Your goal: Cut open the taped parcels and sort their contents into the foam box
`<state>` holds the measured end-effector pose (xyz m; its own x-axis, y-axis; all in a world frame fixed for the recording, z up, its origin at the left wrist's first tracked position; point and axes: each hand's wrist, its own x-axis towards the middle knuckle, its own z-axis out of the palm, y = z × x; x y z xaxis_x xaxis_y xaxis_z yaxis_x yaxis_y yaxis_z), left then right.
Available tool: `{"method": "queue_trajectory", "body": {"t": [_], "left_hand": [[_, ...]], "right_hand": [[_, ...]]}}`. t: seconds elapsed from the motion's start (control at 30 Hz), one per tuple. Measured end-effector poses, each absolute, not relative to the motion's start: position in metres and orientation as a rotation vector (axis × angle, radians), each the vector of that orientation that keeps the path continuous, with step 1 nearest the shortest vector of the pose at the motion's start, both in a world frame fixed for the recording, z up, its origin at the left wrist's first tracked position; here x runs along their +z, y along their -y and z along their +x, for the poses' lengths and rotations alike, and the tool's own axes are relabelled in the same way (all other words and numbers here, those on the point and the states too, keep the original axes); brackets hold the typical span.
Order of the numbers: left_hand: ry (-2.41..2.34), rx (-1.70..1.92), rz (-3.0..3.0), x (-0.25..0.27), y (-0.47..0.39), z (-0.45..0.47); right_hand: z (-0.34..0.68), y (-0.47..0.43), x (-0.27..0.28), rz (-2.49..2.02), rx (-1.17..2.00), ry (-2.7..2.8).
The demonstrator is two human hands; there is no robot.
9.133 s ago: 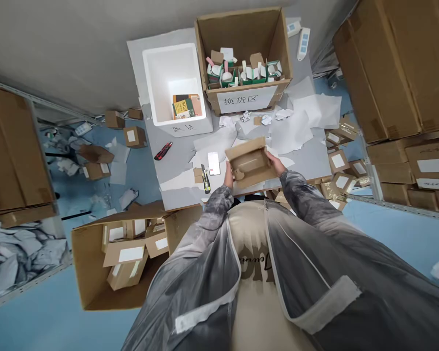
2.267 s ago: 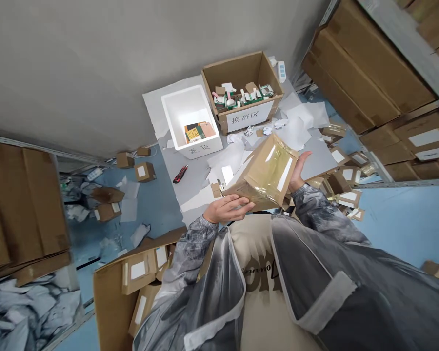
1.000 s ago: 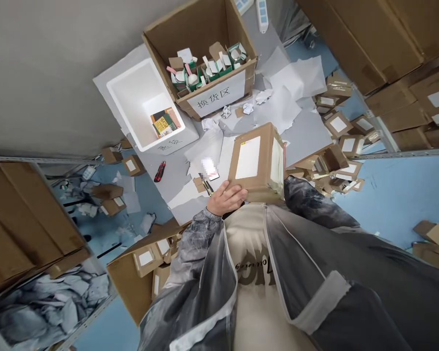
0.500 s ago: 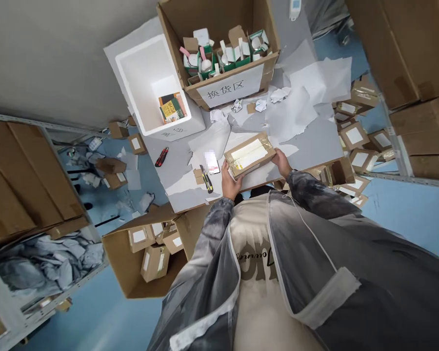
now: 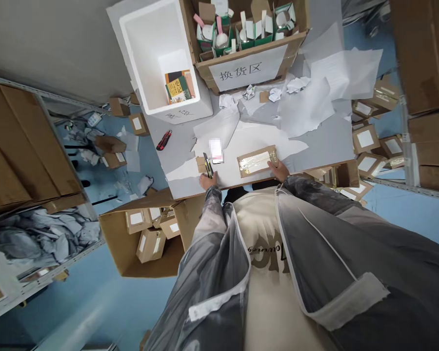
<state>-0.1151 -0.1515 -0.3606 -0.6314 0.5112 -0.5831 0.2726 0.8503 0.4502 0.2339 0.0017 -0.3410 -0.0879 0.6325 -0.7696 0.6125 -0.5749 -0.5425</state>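
A small taped cardboard box [image 5: 256, 162] with a white label lies on the table near its front edge. My right hand [image 5: 279, 171] grips its right end, the thumb showing on top and the other fingers partly hidden. To the left, my left hand [image 5: 208, 181] closes around the lower end of a black and yellow utility knife [image 5: 207, 165], which lies on the table. Just right of the knife is a phone [image 5: 216, 151] with a blurred bright screen. A red and black utility knife [image 5: 164, 140] lies farther left, apart from both hands.
A white foam box [image 5: 151, 114] with books stands at the back left. Beside it, a large carton [image 5: 294, 48] holds several small green and white boxes. Crumpled paper [image 5: 275, 94] and wrapping sheets [image 5: 307, 109] cover the table. An open carton [image 5: 122, 243] with parcels stands below left.
The cardboard box has come down flat onto the table. My left hand has left it and moved left to the black and yellow utility knife, while my right hand stays on the box.
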Motion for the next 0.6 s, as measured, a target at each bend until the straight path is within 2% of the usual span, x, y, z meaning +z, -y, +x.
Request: {"method": "queue_trajectory", "body": {"t": [0.27,0.4,0.6], "left_hand": [[-2.171,0.627,0.198,-0.334,0.151,-0.150],[-2.117,0.673,0.105,-0.316,0.157,-0.141],[-1.848,0.775,0.528,-0.300,0.135,-0.075]], "right_hand": [[0.239,-0.011,-0.350,-1.987,1.967,1.285],[0.245,-0.004,-0.359,-1.858,1.942,1.233],[0.242,0.013,-0.372,-1.917,1.829,1.191]]}}
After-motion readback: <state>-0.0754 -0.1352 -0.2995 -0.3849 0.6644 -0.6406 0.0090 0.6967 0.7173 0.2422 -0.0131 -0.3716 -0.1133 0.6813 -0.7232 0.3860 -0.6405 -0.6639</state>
